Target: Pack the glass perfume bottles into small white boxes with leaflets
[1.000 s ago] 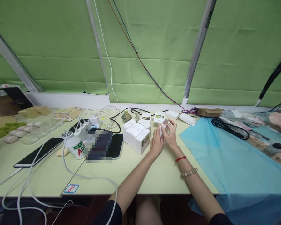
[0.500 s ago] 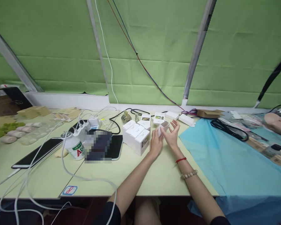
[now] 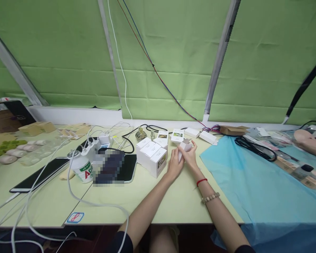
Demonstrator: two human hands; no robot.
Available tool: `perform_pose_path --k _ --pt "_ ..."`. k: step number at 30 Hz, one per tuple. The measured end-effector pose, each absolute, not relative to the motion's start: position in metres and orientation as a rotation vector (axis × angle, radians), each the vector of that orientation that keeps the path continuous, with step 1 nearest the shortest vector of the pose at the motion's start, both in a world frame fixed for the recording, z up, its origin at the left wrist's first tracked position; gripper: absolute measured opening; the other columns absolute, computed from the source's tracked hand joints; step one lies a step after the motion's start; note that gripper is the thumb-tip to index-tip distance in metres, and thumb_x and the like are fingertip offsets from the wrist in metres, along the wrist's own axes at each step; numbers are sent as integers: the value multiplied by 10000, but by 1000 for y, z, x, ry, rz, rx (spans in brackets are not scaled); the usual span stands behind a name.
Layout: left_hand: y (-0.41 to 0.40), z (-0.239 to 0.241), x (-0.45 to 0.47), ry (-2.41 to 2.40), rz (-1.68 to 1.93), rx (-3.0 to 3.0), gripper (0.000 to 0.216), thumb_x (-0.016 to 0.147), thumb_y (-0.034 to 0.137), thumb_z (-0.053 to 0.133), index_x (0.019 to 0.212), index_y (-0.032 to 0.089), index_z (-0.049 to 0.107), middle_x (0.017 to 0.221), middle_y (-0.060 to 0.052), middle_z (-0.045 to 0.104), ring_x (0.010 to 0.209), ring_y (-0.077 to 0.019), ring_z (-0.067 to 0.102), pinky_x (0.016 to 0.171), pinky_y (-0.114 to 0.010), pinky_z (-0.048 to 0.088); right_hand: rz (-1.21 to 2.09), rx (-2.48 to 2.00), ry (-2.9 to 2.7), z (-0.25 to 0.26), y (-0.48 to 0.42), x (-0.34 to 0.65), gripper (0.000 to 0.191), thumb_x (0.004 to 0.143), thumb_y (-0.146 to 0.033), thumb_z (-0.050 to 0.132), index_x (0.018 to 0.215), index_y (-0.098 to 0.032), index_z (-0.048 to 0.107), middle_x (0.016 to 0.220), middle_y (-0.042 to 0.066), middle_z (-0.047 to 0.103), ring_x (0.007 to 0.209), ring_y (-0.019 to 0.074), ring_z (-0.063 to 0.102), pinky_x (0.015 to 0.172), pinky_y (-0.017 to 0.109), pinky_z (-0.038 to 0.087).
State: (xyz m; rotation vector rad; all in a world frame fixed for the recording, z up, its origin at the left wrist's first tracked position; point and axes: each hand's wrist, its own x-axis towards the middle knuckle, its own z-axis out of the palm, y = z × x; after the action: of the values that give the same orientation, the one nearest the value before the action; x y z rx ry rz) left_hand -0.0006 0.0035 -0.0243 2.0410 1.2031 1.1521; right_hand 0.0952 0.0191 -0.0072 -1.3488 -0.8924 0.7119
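Observation:
Both my hands hold one small white carton point(image 3: 184, 146) just above the pale green table point(image 3: 163, 203). My left hand point(image 3: 175, 165) grips its lower left side. My right hand point(image 3: 190, 155), with a red string and a bead bracelet at the wrist, closes over its top and right side. Just left of my hands stands a cluster of closed white boxes point(image 3: 152, 154). Two more small white boxes with pictures point(image 3: 178, 135) lie behind the carton, and a glass perfume bottle point(image 3: 140, 133) stands behind the cluster.
A white plastic bottle point(image 3: 82, 168), tablets point(image 3: 39, 173) and tangled white cables point(image 3: 68, 189) fill the left side. A blue sheet point(image 3: 255, 182) covers the right side, with a black cable point(image 3: 255, 146) and small packages on it. Flat white boxes point(image 3: 208, 137) lie by the window sill.
My right hand, open beside the carton half a second ago, has closed over its top. Both hands sit slightly lower and closer together. The view has shifted a little.

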Motion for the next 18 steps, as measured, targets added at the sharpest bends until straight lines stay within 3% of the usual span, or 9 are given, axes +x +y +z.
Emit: perform_pose_path --k 5,18 --pt "3 -28 0 1116 1232 2016 558 884 313 431 1387 169 238 1268 -117 368 1124 -201 433 922 -314 388 697 -1300 -855 -5 19 96 963 539 -476 737 1309 -198 230 1194 132 485 1045 210 519 907 339 409" --pt "1 -26 4 1159 1462 1815 709 772 404 618 1353 181 279 1155 -103 433 1055 -168 455 867 -277 408 957 -1010 -584 2 17 98 802 614 -438 674 1273 -190 288 1096 60 535 917 140 556 788 234 460"
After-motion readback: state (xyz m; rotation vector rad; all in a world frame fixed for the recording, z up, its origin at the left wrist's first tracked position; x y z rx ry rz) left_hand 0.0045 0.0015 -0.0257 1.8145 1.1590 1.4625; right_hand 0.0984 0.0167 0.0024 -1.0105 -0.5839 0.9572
